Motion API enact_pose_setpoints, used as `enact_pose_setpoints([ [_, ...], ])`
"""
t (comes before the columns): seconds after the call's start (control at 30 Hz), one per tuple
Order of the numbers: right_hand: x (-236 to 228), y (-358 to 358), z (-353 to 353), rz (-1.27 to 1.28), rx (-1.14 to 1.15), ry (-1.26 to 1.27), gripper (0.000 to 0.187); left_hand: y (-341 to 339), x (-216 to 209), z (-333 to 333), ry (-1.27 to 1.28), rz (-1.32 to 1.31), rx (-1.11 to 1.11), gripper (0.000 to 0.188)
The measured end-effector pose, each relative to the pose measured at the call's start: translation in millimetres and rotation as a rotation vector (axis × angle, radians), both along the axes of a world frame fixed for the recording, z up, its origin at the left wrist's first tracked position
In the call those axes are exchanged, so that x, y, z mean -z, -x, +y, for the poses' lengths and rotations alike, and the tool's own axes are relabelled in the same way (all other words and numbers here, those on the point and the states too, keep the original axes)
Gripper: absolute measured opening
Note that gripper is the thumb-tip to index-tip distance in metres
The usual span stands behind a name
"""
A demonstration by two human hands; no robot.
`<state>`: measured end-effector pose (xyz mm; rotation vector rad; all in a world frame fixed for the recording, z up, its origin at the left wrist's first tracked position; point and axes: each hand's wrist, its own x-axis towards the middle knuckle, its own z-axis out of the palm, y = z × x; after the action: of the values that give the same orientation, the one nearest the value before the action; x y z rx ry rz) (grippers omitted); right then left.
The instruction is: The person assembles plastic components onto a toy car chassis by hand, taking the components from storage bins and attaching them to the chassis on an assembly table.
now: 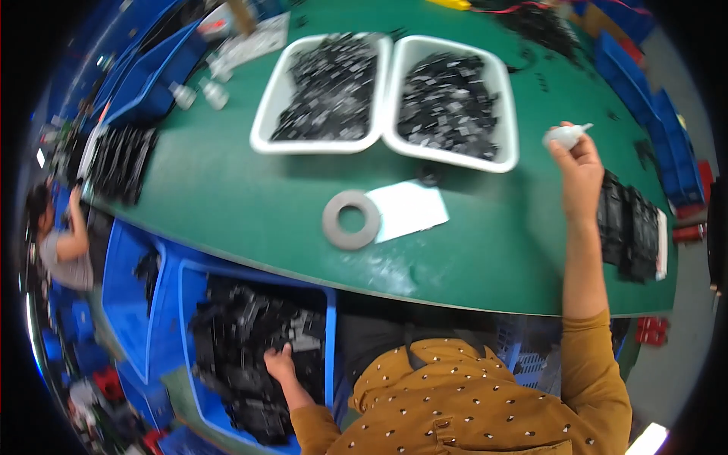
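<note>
In the head view, the right hand (582, 168) is raised over the right part of the green table (485, 243), its thumb and fingers closed around a small white bottle (563, 138) whose thin nozzle points to the right; the left hand (280, 365) is down at the blue bin (331, 334) below the table's near edge, over a heap of black parts (239, 356); the picture is rather blurred there, so I cannot tell how far its fingers are open or whether they grip a part.

On the table, two white tubs (318, 147) stand side by side, both filled with small black pieces (334, 91); nearer the person, a grey ring (332, 220) lies beside a white sheet (413, 211); a row of black cases (633, 224) lies near the right forearm; at far left is another person (68, 254).
</note>
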<state>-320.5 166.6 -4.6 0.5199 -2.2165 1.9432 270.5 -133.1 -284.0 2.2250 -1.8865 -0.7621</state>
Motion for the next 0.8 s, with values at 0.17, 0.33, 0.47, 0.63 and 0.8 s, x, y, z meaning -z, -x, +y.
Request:
enact_pose_setpoints([
  [0.17,86,136,71,0.049,0.227,-0.424,0.038,33,-23,8,0.028,0.014,0.064,0.050],
  [0.33,126,202,81,0.058,0.207,-0.408,0.043,20,-37,29,0.062,0.026,-0.155,0.049],
  [0.47,112,189,71,-0.010,0.205,-0.334,0.039,9,-43,44,-0.064,0.010,-0.156,0.061],
  [0.63,113,186,76,-0.010,0.118,-0.237,0.043,49,-68,44,-0.181,-0.318,0.054,0.086],
  [0.8,89,153,120,0.186,0.415,-0.128,0.053,58,-61,38,-0.144,-0.331,0.127,0.091],
])
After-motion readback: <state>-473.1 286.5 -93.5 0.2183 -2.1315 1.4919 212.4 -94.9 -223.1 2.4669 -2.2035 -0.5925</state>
